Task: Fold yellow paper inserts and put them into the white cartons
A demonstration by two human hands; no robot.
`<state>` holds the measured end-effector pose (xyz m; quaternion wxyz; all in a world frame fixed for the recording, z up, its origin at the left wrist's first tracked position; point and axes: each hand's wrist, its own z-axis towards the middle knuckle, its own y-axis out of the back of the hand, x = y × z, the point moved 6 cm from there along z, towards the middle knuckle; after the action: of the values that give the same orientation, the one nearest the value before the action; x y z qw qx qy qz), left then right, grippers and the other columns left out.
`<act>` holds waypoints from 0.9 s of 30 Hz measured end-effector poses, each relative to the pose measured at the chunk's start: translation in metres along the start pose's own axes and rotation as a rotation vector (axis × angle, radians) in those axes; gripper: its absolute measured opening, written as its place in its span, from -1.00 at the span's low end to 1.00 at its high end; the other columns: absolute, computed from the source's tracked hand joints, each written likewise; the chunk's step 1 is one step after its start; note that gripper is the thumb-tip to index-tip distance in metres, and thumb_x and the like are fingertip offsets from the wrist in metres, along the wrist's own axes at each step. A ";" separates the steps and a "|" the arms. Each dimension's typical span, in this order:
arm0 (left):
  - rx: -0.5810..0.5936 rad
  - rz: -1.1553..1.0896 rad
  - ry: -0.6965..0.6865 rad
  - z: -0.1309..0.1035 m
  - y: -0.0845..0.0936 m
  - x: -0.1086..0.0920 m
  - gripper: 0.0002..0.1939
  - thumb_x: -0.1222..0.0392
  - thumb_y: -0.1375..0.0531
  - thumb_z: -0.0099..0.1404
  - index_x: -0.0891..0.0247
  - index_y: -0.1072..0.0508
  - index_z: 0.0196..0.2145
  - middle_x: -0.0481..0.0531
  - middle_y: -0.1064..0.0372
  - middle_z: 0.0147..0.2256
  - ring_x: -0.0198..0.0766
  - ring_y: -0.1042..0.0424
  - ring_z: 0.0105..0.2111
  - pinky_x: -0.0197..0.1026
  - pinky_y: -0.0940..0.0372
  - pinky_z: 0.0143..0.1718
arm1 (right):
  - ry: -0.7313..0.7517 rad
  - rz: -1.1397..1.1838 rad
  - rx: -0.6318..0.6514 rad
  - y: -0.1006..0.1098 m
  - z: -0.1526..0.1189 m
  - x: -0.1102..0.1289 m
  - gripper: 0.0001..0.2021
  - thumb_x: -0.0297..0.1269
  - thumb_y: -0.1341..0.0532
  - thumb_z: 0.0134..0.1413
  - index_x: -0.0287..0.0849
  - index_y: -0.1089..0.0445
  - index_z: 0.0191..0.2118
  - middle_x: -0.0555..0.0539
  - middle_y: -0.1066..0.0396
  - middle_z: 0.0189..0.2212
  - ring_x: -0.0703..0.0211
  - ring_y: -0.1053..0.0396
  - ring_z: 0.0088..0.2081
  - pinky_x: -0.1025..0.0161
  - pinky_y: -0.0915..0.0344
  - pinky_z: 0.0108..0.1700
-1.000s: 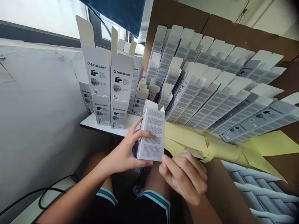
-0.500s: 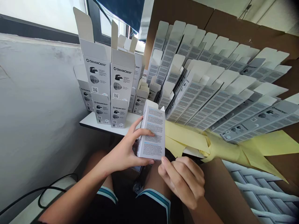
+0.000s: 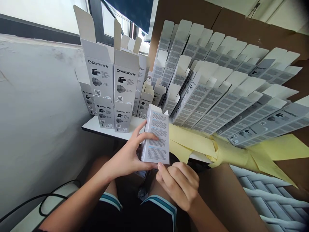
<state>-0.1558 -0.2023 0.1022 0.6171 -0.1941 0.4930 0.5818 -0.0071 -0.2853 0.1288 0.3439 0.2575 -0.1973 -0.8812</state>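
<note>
head view: looking down over bare forearms and dark shorts point(image 3: 135, 216) with teal-and-white hems.
held carton point(image 3: 157, 138): just above the knees, near the middle, in front of the counter point(image 3: 93, 125); tilted, with dense small print and blue headings facing up, pale flaps standing open at the far end.
left hand point(image 3: 129, 158): gripping the held carton from the left side.
left fingers point(image 3: 150, 136): partly open, spread to the carton's width; wrapped on the left edge and across the printed face, with thumb along the near end.
right hand point(image 3: 180, 185): at the near end of the held carton, just right of the left thumb.
right fingers point(image 3: 166, 177): curled, with index tip at the carton's near edge; thumb mostly hidden, so cannot tell how far closed or whether holding anything.
SilverCrest cartons point(image 3: 103, 112): upright at the left of the counter, printed fronts facing near, several top flaps raised; cannot tell whether stacked or standing in rows.
carton rows point(image 3: 207, 103): packed close together on the right, flaps open, leaning in view.
yellow sheeting point(image 3: 193, 138): crumpled along the near side of the carton rows, spreading right.
brown board point(image 3: 229, 19): behind the carton rows.
white woven piece point(image 3: 272, 193): near right.
black cable point(image 3: 54, 195): looped at near left, below the pale wall point(image 3: 36, 96).
</note>
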 end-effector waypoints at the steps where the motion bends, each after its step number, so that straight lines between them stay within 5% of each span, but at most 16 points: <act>1: 0.001 -0.013 0.002 0.000 0.000 0.000 -0.36 0.20 -0.46 0.05 0.05 -0.38 0.08 0.08 0.32 0.44 0.27 0.06 0.39 0.11 -0.42 0.10 | 0.009 0.004 0.011 -0.001 0.000 0.001 -0.77 -0.47 -0.30 0.11 -0.25 -0.46 -0.07 0.03 -0.43 -0.58 0.22 -0.35 -0.53 0.22 -0.34 -0.49; 6: 0.017 -0.020 0.019 -0.001 0.002 0.000 -0.36 0.22 -0.45 0.05 0.04 -0.37 0.07 0.05 0.33 0.44 0.26 0.03 0.38 0.05 -0.46 0.06 | 0.040 0.037 0.013 -0.005 -0.005 0.002 -0.74 -0.49 -0.32 0.04 -0.30 -0.46 -0.10 0.02 -0.39 -0.58 0.20 -0.33 -0.52 0.21 -0.27 -0.50; 10: -0.003 -0.002 0.030 0.000 0.005 -0.001 -0.37 0.25 -0.44 0.06 0.05 -0.35 0.06 0.03 0.41 0.45 0.24 0.04 0.39 0.00 -0.49 0.01 | 0.032 0.227 0.008 -0.010 -0.010 0.004 -0.83 -0.47 -0.16 0.07 -0.28 -0.45 -0.21 0.01 -0.28 -0.62 0.17 -0.22 -0.55 0.20 -0.12 -0.55; 15: 0.065 0.096 0.023 0.000 0.000 -0.003 -0.35 0.32 -0.41 0.07 0.05 -0.32 0.09 0.01 0.47 0.45 0.18 0.14 0.42 0.11 -0.31 0.22 | -0.238 0.479 -0.130 -0.007 -0.003 -0.015 -0.85 -0.51 -0.17 0.13 -0.22 -0.43 -0.21 -0.04 -0.33 -0.52 0.20 -0.21 -0.48 0.22 -0.18 -0.47; 19: 0.082 0.084 0.035 -0.003 -0.002 -0.005 -0.36 0.34 -0.39 0.09 0.04 -0.30 0.10 0.01 0.46 0.45 0.17 0.17 0.43 0.13 -0.25 0.26 | -0.343 0.483 -0.086 -0.010 0.005 -0.026 -0.85 -0.50 -0.27 0.17 -0.14 -0.47 -0.18 -0.05 -0.33 -0.45 0.21 -0.22 -0.41 0.24 -0.26 -0.39; 27: 0.101 0.052 0.066 -0.007 -0.005 -0.006 -0.36 0.35 -0.40 0.07 0.05 -0.31 0.07 0.02 0.44 0.45 0.15 0.07 0.41 0.04 -0.35 0.19 | -0.143 0.283 -0.049 -0.010 -0.004 -0.016 -0.78 -0.49 -0.30 0.15 -0.16 -0.47 -0.09 -0.03 -0.31 -0.46 0.21 -0.25 -0.38 0.29 -0.32 -0.40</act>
<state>-0.1530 -0.2126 0.1018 0.5942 -0.1686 0.5467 0.5653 0.0004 -0.2681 0.1253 0.4558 0.1552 -0.2339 -0.8446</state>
